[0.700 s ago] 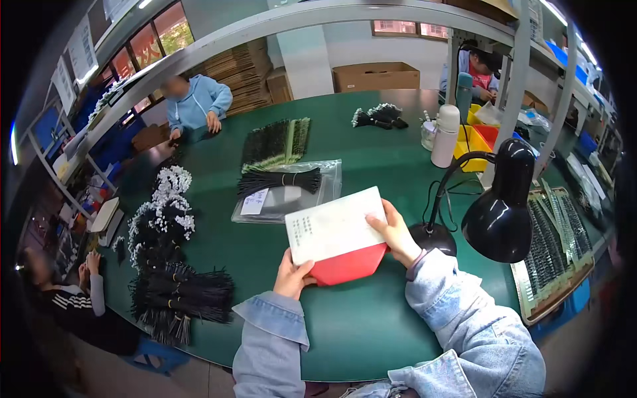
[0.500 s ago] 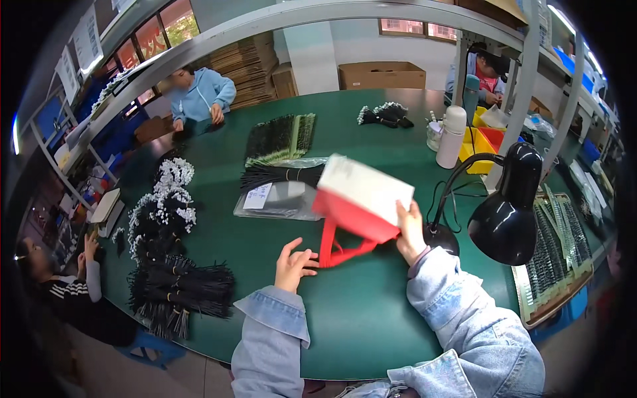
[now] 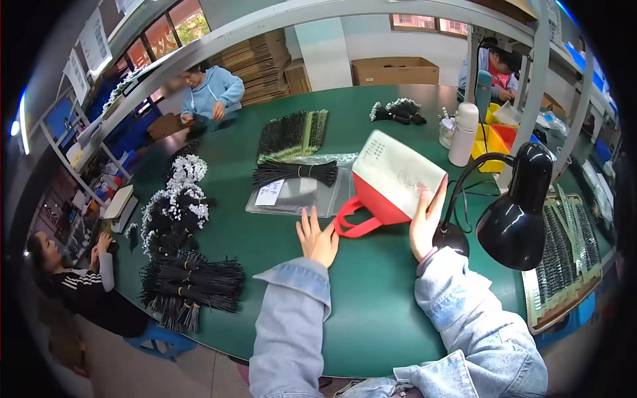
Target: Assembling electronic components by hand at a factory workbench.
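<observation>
A red and white bag with red loop handles is tilted above the green tabletop, its white panel facing up. My right hand holds it by the right edge, thumb over the white panel and fingers along the side. My left hand is open, its fingers spread, at the left end of the handles; I cannot tell whether it touches them. Just beyond my left hand lies a clear plastic bag with a bundle of black cables and a white label on it.
Black cable bundles and white-ended cables are heaped at left. A black desk lamp, a pale bottle and a tray of strips stand at right. Co-workers sit around the green table.
The red and white bag has moved right and tilted, showing more of its white panel. My left hand has moved forward and its fingers have spread.
</observation>
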### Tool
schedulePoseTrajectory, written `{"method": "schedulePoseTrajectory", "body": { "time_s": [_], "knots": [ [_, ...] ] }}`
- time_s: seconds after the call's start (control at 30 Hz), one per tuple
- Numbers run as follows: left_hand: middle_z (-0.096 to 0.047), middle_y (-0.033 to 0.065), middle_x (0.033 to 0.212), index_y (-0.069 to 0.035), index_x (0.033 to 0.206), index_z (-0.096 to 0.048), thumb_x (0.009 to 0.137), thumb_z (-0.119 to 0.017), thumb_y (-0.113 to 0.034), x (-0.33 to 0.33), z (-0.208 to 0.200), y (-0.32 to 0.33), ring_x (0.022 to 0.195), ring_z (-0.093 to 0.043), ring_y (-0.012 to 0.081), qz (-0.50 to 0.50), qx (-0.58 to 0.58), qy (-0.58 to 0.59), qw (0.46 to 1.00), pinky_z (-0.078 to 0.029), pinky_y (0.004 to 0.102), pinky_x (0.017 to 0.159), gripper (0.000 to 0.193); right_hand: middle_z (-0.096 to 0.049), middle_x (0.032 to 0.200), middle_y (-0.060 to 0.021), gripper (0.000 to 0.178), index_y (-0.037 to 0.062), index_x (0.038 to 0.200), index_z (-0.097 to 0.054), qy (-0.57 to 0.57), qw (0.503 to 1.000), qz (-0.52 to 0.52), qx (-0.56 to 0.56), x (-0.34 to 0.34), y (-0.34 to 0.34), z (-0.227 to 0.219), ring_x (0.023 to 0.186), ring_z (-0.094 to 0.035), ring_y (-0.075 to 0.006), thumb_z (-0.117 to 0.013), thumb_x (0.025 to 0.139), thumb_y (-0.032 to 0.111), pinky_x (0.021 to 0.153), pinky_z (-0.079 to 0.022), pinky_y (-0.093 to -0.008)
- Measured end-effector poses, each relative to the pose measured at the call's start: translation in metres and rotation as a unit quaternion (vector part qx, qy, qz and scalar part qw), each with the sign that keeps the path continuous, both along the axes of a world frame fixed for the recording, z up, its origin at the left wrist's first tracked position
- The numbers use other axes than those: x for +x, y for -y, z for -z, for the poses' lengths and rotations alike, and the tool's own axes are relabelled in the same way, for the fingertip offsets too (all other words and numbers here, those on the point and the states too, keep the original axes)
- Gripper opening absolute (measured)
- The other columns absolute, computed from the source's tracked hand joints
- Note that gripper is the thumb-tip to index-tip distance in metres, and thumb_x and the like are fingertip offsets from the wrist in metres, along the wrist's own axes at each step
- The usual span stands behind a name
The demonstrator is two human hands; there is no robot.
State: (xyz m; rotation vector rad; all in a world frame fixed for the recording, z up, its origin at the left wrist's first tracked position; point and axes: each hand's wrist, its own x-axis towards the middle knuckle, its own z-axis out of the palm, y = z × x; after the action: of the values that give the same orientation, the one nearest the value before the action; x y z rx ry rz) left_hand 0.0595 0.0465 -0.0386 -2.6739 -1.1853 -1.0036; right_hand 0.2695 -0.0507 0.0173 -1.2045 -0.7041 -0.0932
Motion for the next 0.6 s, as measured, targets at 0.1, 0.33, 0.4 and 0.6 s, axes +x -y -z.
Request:
{"method": "schedulePoseTrajectory", "body": {
  "time_s": [0.1,0.33,0.4,0.6],
  "knots": [
    [-0.027,0.0159,0.142,-0.013,0.109,-0.062,0.082,-0.055,-0.029,0.019,-0.003,-0.026,0.134,-0.014,0.0371,-0.053,-0.013,-0.058,0.997,-0.016,0.0588,0.103,0.032,-0.024,0.143,-0.0185,0.056,0.0009,0.142,-0.012,0.104,0.993,-0.059,0.009,-0.02,0.019,-0.033,0.13,-0.029,-0.0248,-0.038,0.092,0.001,0.106,-0.02,-0.0312],
    [-0.017,0.0116,0.148,-0.004,0.134,-0.033,0.083,-0.054,-0.024,0.04,0.01,-0.058,0.134,-0.022,0.0282,-0.082,-0.159,0.018,0.984,-0.013,0.0555,0.105,0.058,-0.046,0.123,-0.0306,0.06,0.0028,0.141,-0.016,0.225,0.968,0.003,-0.11,-0.008,0.021,-0.042,0.108,-0.055,-0.0345,-0.04,0.086,-0.003,0.089,-0.042,-0.0324],
    [-0.017,0.0117,0.148,-0.003,0.133,-0.033,0.083,-0.054,-0.022,0.039,0.014,-0.067,0.133,-0.023,0.0282,-0.049,-0.174,0.12,0.976,-0.016,0.0541,0.104,0.058,-0.051,0.109,-0.0312,0.061,0.0035,0.141,-0.017,0.208,0.96,-0.015,-0.189,-0.004,0.023,-0.039,0.096,-0.058,-0.0371,-0.041,0.085,-0.004,0.082,-0.045,-0.0345],
    [-0.014,0.0087,0.149,-0.003,0.133,-0.033,0.086,-0.051,-0.026,0.039,0.011,-0.072,0.135,-0.02,0.0258,-0.048,-0.162,0.172,0.971,-0.014,0.053,0.104,0.055,-0.058,0.079,-0.0285,0.067,0.0113,0.142,-0.018,0.138,0.923,-0.019,-0.358,0.018,-0.024,0.013,0.075,-0.059,-0.0434,-0.049,0.083,0.008,0.067,-0.047,-0.0452]
  ]
}}
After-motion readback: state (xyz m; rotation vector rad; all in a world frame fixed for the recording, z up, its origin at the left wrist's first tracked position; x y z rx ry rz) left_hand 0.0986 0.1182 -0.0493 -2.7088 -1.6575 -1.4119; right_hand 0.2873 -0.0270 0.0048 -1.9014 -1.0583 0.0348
